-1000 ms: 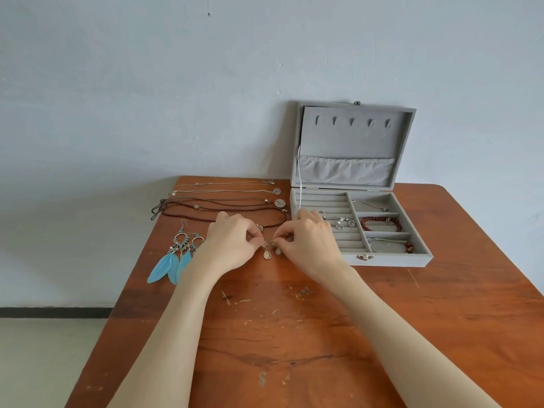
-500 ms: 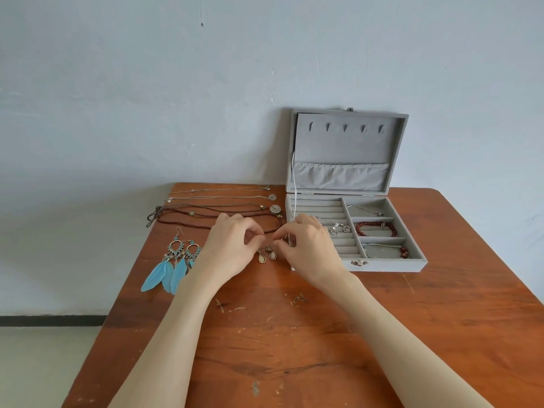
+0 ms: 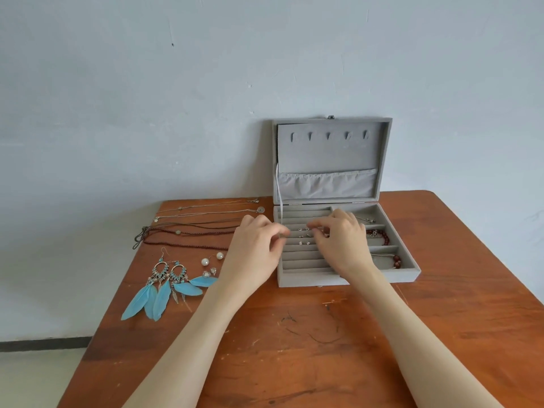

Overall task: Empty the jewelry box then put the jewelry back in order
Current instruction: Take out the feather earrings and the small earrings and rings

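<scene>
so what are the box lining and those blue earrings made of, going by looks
The jewelry box lining looks like grey velvet or suede-like fabric: matte, soft, no shine. The blue earrings look like dyed feathers hanging from silvery metal hoops, judging by the tapered vane shapes and the glint above them.

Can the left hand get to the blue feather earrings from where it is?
Probably yes. The left hand is at the left edge of the jewelry box, and the blue feather earrings lie on the table just to its left. Only small pearl earrings lie between, easy to pass over.
</scene>
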